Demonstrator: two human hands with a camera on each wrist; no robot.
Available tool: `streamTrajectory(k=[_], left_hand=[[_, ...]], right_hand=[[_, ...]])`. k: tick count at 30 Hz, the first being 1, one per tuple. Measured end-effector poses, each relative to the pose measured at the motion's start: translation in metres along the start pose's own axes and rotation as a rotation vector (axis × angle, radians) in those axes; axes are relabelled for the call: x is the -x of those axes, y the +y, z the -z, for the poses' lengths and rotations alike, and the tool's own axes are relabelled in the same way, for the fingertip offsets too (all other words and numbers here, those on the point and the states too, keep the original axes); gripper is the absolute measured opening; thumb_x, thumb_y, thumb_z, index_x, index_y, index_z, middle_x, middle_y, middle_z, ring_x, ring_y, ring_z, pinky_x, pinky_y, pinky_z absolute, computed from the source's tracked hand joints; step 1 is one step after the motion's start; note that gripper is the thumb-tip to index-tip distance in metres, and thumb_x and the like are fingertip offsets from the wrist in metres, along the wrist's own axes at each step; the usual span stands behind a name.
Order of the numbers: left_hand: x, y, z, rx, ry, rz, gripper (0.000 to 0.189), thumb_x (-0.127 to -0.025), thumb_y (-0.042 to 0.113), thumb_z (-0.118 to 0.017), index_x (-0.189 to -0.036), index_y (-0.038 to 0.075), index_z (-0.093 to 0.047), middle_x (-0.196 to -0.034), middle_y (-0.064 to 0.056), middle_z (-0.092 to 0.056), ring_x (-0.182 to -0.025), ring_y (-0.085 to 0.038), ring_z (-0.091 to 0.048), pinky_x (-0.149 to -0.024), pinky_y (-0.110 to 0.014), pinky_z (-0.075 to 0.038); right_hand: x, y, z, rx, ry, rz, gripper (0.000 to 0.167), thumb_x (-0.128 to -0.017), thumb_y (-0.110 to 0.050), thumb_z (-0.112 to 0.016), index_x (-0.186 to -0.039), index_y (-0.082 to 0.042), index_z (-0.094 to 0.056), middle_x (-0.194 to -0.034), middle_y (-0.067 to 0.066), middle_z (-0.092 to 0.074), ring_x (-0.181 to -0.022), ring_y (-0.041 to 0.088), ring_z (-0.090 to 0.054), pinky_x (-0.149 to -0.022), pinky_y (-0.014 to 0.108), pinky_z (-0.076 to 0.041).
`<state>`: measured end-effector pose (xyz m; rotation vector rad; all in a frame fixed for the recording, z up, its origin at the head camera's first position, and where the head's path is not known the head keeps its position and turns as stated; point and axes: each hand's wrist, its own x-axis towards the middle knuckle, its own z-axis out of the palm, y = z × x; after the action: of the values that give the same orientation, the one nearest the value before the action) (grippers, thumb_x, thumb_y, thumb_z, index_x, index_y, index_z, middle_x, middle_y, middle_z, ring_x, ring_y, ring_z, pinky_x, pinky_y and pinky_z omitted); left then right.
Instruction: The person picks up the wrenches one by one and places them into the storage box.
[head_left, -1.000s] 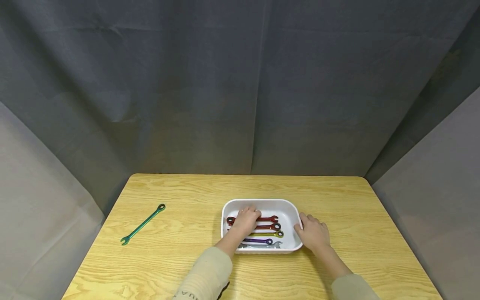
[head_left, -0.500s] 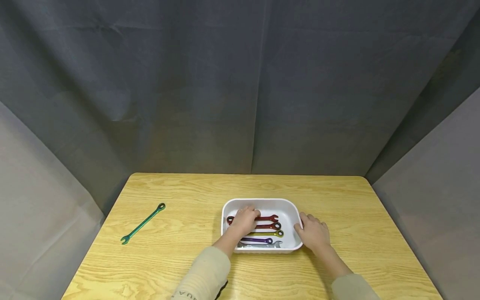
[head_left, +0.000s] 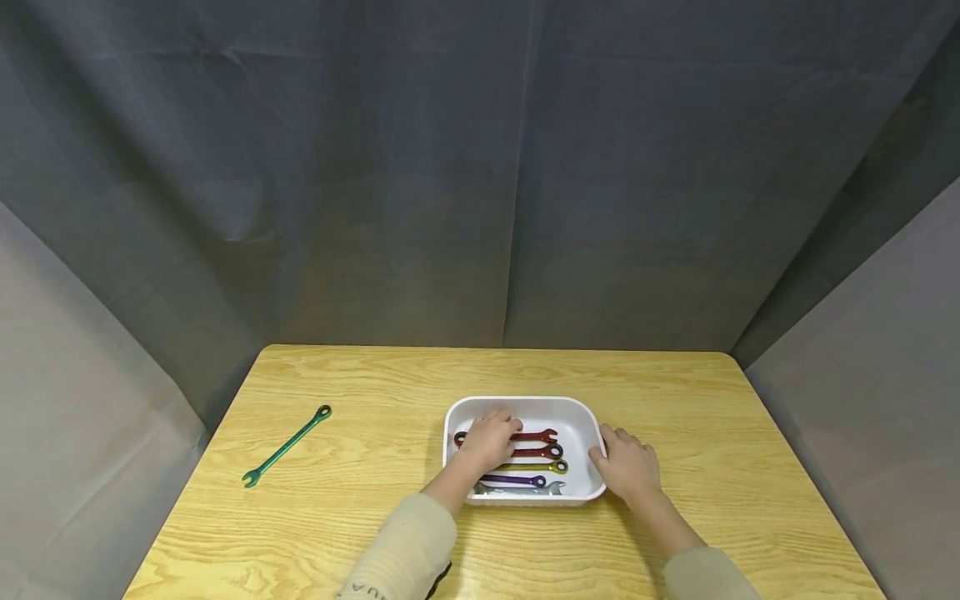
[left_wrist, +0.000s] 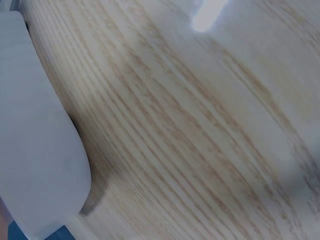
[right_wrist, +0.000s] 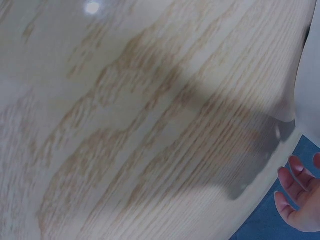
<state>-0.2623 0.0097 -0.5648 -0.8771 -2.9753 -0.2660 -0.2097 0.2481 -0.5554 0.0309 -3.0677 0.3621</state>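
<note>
A white plastic tray (head_left: pixel 585 429) on the table holds two red wrenches (head_left: pixel 536 436), a yellow wrench (head_left: pixel 534 467), a purple wrench (head_left: pixel 525 481) and a silver wrench (head_left: pixel 532 490), laid roughly parallel. My left hand (head_left: pixel 489 442) reaches in from the front and grips the farthest red wrench, covering its middle; the fingertips are hidden. At the tray's right end my right hand (head_left: pixel 628 465) holds the rim, thumb on the edge and fingers outside. In the right wrist view, bent fingers (right_wrist: pixel 292 185) appear close to the tray wall (right_wrist: pixel 309 90).
A green wrench (head_left: pixel 285 447) lies slanted on the left of the wooden table (head_left: pixel 375 392). Grey curtains (head_left: pixel 375 208) hang behind the table and along both sides. In the left wrist view, the tray's outer wall (left_wrist: pixel 40 130) fills the left edge.
The left forearm has shifted slightly left while its hand stays over the red wrenches. The right hand, the tray and the wrenches show no clear movement.
</note>
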Motion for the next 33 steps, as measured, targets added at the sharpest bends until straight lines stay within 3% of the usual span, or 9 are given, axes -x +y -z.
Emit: streamTrajectory(k=[15, 27, 33], left_hand=[[0.005, 0.005, 0.007, -0.059, 0.111, -0.086, 0.029, -0.081, 0.027, -0.057, -0.109, 0.021, -0.063, -0.104, 0.005, -0.06, -0.101, -0.015, -0.052, -0.085, -0.035, -0.042], [0.015, -0.002, 0.024, -0.102, 0.143, -0.129, 0.031, -0.084, 0.026, -0.053, -0.113, 0.02, -0.06, -0.113, 0.004, -0.06, -0.106, -0.015, -0.052, -0.093, -0.038, -0.039], [0.02, -0.005, 0.029, -0.096, 0.201, -0.146, 0.029, -0.082, 0.025, -0.055, -0.11, 0.019, -0.061, -0.11, 0.003, -0.061, -0.104, -0.015, -0.052, -0.091, -0.037, -0.04]], right_hand=[[0.001, 0.002, -0.001, -0.004, 0.015, -0.001, 0.039, -0.086, -0.032, -0.049, -0.116, -0.007, -0.054, -0.102, 0.017, -0.059, -0.095, 0.04, -0.056, -0.083, 0.059, -0.038], [0.001, 0.003, -0.004, -0.002, 0.034, 0.002, 0.037, -0.085, -0.033, -0.05, -0.113, -0.009, -0.055, -0.098, 0.015, -0.06, -0.091, 0.039, -0.057, -0.08, 0.057, -0.039], [0.001, 0.002, -0.002, -0.003, 0.014, -0.002, 0.037, -0.086, -0.032, -0.05, -0.115, -0.008, -0.054, -0.102, 0.016, -0.06, -0.093, 0.04, -0.056, -0.081, 0.058, -0.039]])
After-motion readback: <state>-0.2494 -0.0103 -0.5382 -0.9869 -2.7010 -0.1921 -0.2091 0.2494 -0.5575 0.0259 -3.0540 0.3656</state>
